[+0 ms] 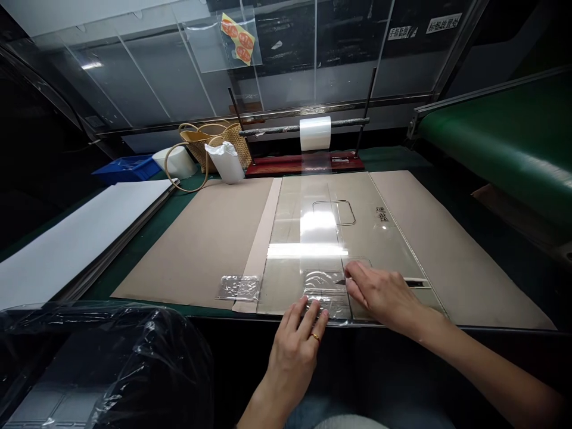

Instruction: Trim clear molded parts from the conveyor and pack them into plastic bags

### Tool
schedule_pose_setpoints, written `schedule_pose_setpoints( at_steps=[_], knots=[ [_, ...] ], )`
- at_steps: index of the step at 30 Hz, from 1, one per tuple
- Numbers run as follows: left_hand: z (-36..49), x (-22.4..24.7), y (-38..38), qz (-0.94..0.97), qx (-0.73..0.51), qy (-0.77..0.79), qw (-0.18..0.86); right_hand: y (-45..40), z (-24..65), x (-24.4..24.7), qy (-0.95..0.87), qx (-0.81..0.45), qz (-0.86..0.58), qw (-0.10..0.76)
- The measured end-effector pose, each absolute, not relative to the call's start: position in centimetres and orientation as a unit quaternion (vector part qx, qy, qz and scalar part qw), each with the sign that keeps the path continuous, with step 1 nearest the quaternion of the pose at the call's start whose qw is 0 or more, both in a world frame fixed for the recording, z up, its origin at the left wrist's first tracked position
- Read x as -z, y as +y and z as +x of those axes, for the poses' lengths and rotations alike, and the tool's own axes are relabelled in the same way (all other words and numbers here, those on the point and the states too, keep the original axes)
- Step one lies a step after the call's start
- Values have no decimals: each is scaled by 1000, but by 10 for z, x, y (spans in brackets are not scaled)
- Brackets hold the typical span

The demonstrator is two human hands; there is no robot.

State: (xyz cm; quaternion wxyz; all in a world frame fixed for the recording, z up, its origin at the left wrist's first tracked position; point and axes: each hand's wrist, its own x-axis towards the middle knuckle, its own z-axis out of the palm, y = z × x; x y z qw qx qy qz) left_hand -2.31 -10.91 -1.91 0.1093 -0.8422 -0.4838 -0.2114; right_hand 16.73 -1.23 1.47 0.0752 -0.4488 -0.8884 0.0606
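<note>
A clear film strip (pixel 317 250) runs down over a transparent plate (pixel 286 205) toward me. At the plate's front edge, my left hand (pixel 295 342) rests its spread fingertips on the film. Beneath the film lie clear rectangular pieces (pixel 322 280), their exact kind hard to make out. My right hand (pixel 379 292) is closed around a slim knife (pixel 416 283). Its pointed blade reaches left onto the film, beside the pieces. A separate wrinkled, film-covered clear piece (pixel 239 288) lies to the left.
Behind the plate, a film roll (pixel 315 133) hangs on a rod stand (pixel 306 165). Brown board (pixel 201 232) lies under the plate. White sheets (pixel 89 226), a blue tray (pixel 127 168) and a woven bag (pixel 239 143) are left. A green conveyor belt (pixel 504 128) stands right; a plastic-lined bin (pixel 179 351) is front left.
</note>
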Motion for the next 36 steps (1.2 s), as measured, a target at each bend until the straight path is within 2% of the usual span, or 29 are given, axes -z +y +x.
schedule_pose_setpoints(
  at_steps=[5, 10, 16, 21, 24, 27, 32, 36],
  knots=[
    [-22, 21, -108, -837, 226, -485, 117, -21, 138, -11, -941, -32, -319, 112],
    [-22, 21, -109, -836, 232, -482, 124, -18, 107, -5, -949, -25, -291, 119],
    [-27, 28, -108, -851, 243, -450, 120, -23, 191, -1, -928, -38, -352, 120],
    [-50, 29, -107, -855, 305, -403, 118, -35, 261, 2, -863, -136, -469, 131],
    [-88, 25, -105, -811, 343, -446, 162, -34, 245, 0, -849, -162, -482, 143],
    [-133, 24, -102, -769, 324, -511, 207, -26, 208, 0, -863, -143, -464, 139],
    [-170, 30, -105, -786, 248, -533, 192, -17, 176, 10, -879, -103, -442, 149],
    [-155, 30, -114, -768, 288, -542, 182, -14, 175, 11, -870, -92, -454, 170]
  ],
)
